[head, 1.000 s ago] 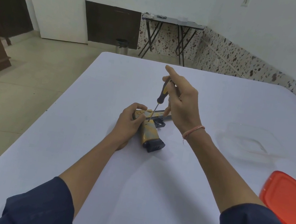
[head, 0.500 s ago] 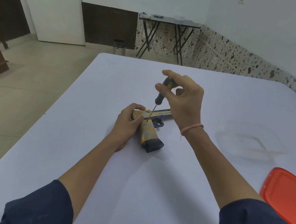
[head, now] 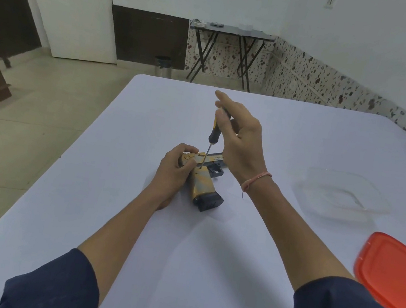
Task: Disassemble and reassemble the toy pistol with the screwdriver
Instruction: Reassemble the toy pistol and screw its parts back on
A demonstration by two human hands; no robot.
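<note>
Indoors, at a white table point(head: 132, 222), a person in dark sleeves point(head: 50, 289) bends over a toy pistol point(head: 202, 185). A red lid point(head: 396, 269) lies well to the right of the right hand's fingers, and a clear container point(head: 333, 214) sits between the lid and those fingers, apart from both. The left hand point(head: 172, 173) grips the rear of the toy pistol, fingers point(head: 186, 148) curled over its top. The pistol lies flat on the table, its yellow grip and dark base pointing out from under those fingers toward the person. The right hand point(head: 243, 144) pinches the top of the screwdriver point(head: 212, 135) between thumb point(head: 220, 115) and fingers, index finger stretched out above. The screwdriver stands nearly upright, its tip on the pistol just beside the left fingertips.
</note>
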